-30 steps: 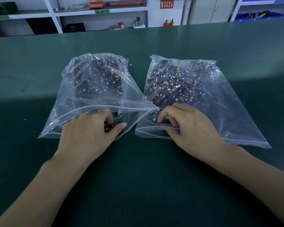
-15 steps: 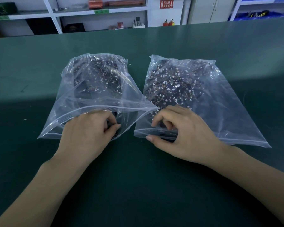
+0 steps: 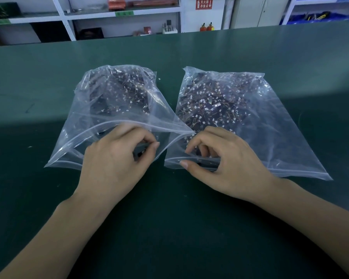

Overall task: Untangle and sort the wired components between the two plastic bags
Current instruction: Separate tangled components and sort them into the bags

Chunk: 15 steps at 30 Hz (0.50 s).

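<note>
**Picking at the bag mouths**

Head view: two clear bags side by side at centre frame on the green desk (image 3: 189,228), left bag (image 3: 85,125) and right bag (image 3: 280,125), each packed with dark wired components (image 3: 216,105). Left hand (image 3: 113,168) at the left bag's mouth, fingers curled, pinching a small dark piece (image 3: 138,151). Right hand (image 3: 230,166) at the right bag's mouth, fingers curled into it; hold uncertain. Likely mid-sort, drawing single pieces out. Next: tease one free without dragging tangled wires. Shelving (image 3: 121,15) across upper frame. Overlapping bag corners between the hands crowding the work.
</note>
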Tool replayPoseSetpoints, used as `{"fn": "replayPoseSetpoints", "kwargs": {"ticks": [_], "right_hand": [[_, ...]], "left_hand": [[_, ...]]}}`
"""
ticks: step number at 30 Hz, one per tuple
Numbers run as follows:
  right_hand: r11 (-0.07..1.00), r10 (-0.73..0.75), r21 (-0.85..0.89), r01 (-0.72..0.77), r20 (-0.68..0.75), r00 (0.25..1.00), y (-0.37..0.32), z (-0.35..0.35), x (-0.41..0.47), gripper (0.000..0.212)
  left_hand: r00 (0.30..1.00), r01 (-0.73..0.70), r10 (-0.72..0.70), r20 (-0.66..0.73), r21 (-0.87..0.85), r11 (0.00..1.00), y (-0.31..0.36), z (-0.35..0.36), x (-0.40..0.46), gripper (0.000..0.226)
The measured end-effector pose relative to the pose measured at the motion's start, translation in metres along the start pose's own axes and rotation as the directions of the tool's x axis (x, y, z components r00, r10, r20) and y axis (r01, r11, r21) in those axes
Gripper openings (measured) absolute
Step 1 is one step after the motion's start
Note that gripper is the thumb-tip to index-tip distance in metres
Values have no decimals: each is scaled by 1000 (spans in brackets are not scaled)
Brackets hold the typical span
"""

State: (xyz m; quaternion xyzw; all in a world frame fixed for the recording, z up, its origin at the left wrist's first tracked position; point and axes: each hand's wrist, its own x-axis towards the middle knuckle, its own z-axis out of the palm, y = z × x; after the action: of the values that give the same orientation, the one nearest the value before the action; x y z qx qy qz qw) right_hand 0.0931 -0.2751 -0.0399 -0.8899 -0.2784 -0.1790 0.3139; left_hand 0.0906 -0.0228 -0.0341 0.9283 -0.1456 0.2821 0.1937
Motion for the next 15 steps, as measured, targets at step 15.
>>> {"fn": "replayPoseSetpoints", "kwargs": {"ticks": [15], "right_hand": [[925, -28, 380, -7, 87, 996, -2, 2, -3, 41]], "left_hand": [[934, -335, 296, -199, -206, 920, 30, 5, -8, 10]]}}
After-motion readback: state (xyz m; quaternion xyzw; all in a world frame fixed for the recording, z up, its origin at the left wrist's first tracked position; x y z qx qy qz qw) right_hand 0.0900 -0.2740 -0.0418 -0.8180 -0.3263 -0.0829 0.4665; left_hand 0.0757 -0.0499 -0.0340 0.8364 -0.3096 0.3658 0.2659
